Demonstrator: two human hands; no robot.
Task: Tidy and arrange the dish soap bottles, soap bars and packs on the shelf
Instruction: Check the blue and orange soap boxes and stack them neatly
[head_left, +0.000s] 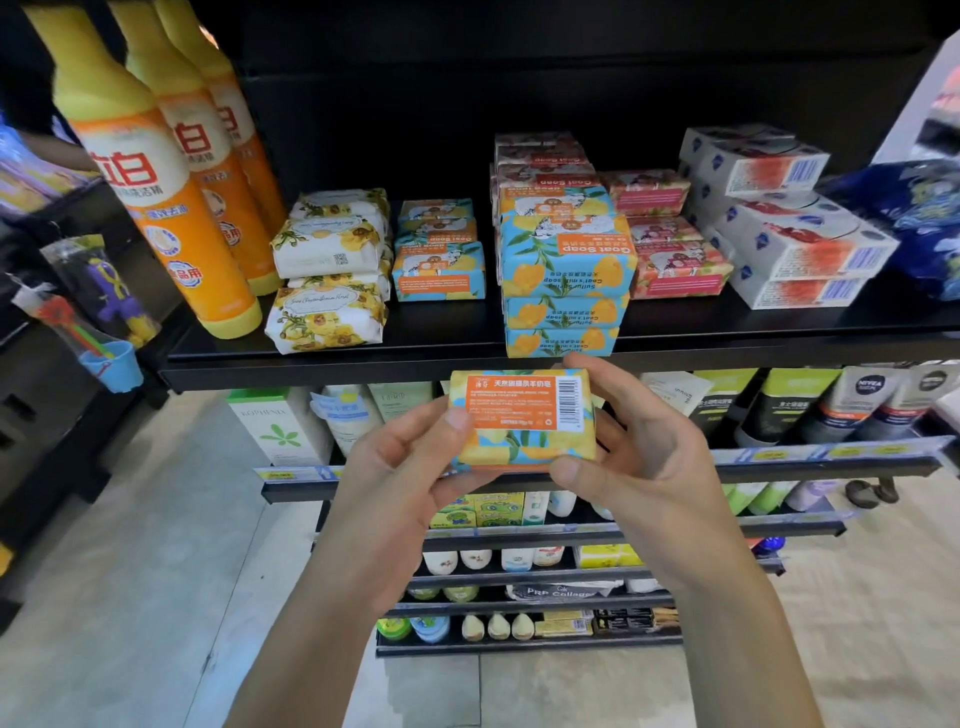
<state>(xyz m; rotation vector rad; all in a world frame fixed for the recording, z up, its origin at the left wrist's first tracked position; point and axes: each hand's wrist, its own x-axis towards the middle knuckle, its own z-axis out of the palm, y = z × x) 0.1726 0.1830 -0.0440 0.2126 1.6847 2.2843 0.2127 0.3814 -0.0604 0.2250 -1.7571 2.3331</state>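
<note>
Both hands hold one yellow-and-blue goat soap bar (522, 418), orange label up, just below the front edge of the black top shelf (332, 364). My left hand (400, 467) grips its left end and my right hand (628, 452) its right end. On the shelf stand three orange dish soap bottles (171, 208) at the left, then white floral soap packs (327, 275), small blue goat soap bars (439, 252), a taller stack of goat soap bars (566, 280), pink soap bars (670, 244) and white boxed soaps (784, 228).
Lower shelves (519, 480) under my hands carry bottles, tubes and boxes. Toys in a blue holder (111, 364) hang on a rack to the left. A blue bag (924, 228) lies at the right end of the top shelf. Pale floor tiles spread below.
</note>
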